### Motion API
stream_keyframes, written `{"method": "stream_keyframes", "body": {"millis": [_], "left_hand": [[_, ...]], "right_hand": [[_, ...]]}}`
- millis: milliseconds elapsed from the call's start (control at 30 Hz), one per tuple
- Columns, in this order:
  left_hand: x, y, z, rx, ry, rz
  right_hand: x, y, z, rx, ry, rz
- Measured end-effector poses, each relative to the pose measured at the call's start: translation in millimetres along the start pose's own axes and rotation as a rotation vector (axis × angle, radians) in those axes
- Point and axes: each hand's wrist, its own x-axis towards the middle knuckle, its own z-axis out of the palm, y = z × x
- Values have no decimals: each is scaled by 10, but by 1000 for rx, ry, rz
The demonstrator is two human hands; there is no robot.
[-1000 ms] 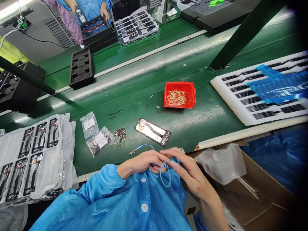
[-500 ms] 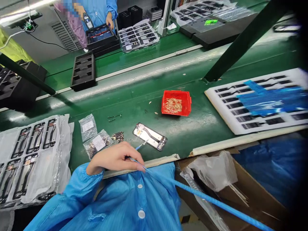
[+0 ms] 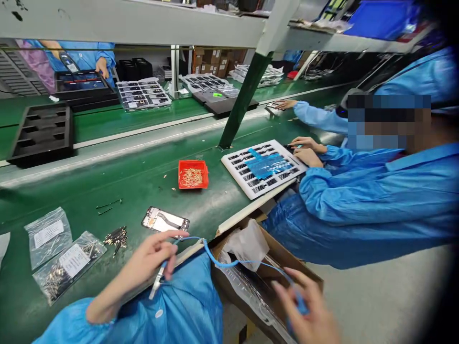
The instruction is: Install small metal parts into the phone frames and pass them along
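Observation:
My left hand point(image 3: 152, 258), index finger stretched out, closes its other fingers on a slim blue tool with a silvery end point(image 3: 157, 283), whose exact kind is unclear. A thin blue cord point(image 3: 215, 258), partly coiled, runs from this hand across to my right hand point(image 3: 304, 306), blurred at the lower right. There the fingers are closed on a bunched blue part of the cord. Just beyond my left hand, a phone frame point(image 3: 165, 220) with a black flex strip lies on the green bench. Small metal pins point(image 3: 116, 237) sit in a loose pile to its left.
Bags of small parts point(image 3: 68, 265) lie at left. A red tray point(image 3: 205, 177) holds thin wooden sticks. A white foam board point(image 3: 256, 188) lies to the right, beside a co-worker point(image 3: 358, 186). An open carton point(image 3: 272, 239) stands below the bench edge. A green post point(image 3: 244, 100) rises behind.
The view has swung right, bringing a co-worker into sight. My right hand has come into view with the cord, which now hangs slack. My left hand's tool has turned away from the phone frame.

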Motion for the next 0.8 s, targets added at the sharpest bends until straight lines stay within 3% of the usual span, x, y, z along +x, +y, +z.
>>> {"method": "stream_keyframes", "body": {"millis": [100,167,267,367,467,600,700,800], "left_hand": [[257,-231,679,-342,-22,-103],[341,-327,957,-498,-73,-183],[374,-429,1099,-629,-138,-343],[379,-567,1077,-609,-201,-504],[363,-720,1050,-460,-229,-394],[285,-760,1012,3,-332,-52],[205,-657,963,385,-423,-8],[122,-572,904,596,-434,-33]], "right_hand": [[-238,-112,573,-45,-261,-328],[-347,-211,926,-62,-295,-530],[-407,-282,1194,-120,-182,-699],[-403,-221,1200,-111,-118,-725],[-374,-106,1136,-52,-33,-601],[-284,-11,1076,310,92,-166],[-194,-1,1007,726,135,152],[-90,14,866,1054,114,331]]}}
